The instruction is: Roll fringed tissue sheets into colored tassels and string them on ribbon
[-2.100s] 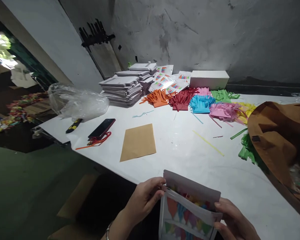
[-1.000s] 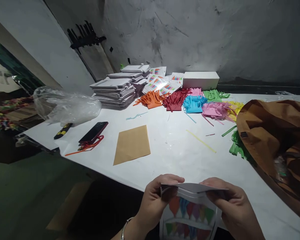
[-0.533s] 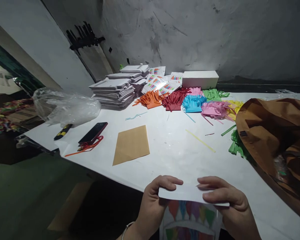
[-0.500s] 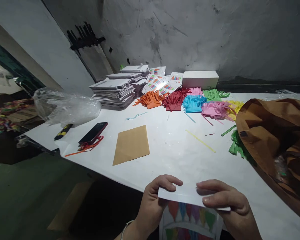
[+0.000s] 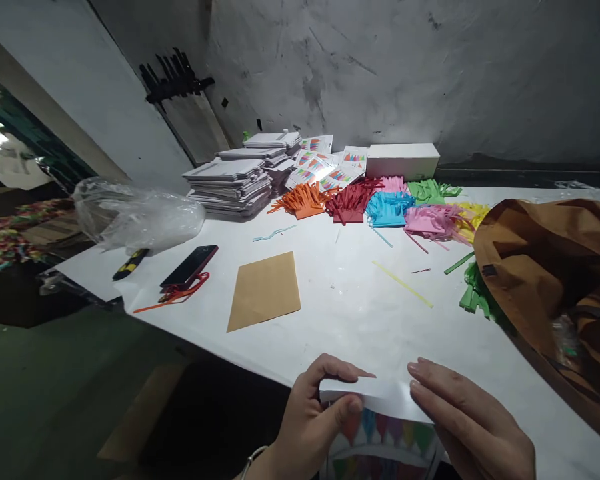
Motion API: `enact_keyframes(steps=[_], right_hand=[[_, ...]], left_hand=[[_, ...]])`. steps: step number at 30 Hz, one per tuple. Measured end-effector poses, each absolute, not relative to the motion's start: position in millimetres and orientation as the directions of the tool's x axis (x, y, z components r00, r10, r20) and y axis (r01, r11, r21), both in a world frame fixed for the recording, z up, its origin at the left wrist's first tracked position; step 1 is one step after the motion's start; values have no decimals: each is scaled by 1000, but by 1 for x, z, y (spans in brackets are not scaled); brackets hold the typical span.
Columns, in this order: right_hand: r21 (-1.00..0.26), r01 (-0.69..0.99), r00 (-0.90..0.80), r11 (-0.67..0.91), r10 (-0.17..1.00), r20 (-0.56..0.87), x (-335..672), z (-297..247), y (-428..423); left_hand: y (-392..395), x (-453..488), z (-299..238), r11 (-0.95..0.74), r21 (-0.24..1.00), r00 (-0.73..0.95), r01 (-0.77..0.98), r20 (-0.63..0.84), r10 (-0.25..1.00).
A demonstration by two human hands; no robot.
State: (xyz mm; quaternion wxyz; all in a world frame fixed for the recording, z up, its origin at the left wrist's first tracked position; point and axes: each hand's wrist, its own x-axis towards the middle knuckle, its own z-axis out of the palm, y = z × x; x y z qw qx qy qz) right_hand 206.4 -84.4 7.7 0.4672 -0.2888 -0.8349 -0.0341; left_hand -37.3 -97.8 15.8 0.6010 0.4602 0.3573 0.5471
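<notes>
A white printed packet with a colourful bunting picture is at the table's near edge, its plain white upper strip facing up. My left hand grips the left end of that strip, thumb in front and fingers curled over the back. At the right end, my right hand has its fingers stretched out, their tips at the strip; its thumb is hidden. A brown paper square lies on the table beyond my left hand.
Stacked white packets, a white box and coloured tassel bundles line the back. A phone, a cutter and clear plastic are left. A large brown bag stands right.
My right hand has shifted slightly right and straightened its fingers. My left thumb has come up onto the front of the strip.
</notes>
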Motion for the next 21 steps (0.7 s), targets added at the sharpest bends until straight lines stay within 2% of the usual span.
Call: enact_keyframes(steps=[3,5,8,12,15,18,21], right_hand=[[-63,491,-560,869,371,741,212,10,-80],[-13,459,-624,888,333,707,213,14,-75],[15,485,-626,875,335,704,209,19,-71],[49,512,-639,858,342,689,203,16,-74],[45,532,-624,846,355,696,202,14,-76],[-45,517,-598,855,398,696,199,20,-76],[-330,423,-549,844,529,647,196,27,-76]], left_hand=[[-99,-35,16,60,940,140,-336,-13,990],[-99,-33,16,83,944,104,-319,-52,993],[-101,-33,15,106,950,56,-295,-93,994],[-103,-33,12,146,941,167,-306,-98,981],[-105,-32,15,209,918,131,-336,-175,976],[-106,-30,20,235,906,80,-353,-221,972],[-107,-30,21,244,911,90,-334,-227,970]])
